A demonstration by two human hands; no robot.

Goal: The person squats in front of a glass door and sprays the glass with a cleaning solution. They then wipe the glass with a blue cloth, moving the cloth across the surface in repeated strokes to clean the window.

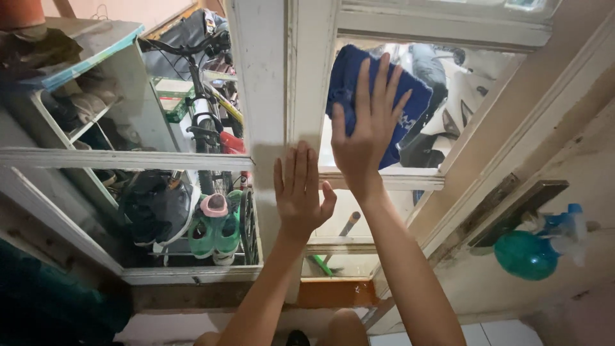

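Fingers (378,83) of right hand (365,138) spread flat on blue cloth (410,109), long axis sloping down-right; left hand (300,192) flat on frame (269,96).

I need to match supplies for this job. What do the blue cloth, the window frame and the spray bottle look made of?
Blue cloth: soft fabric, probably terry; it folds under the right hand. Window frame: seemingly white-painted wood, scuffed. Spray bottle: apparently glossy green plastic.

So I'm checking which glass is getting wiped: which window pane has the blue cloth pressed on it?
The upper right pane. The right hand presses the blue cloth flat against it. The left hand rests bare on the white frame; the left panes are untouched.
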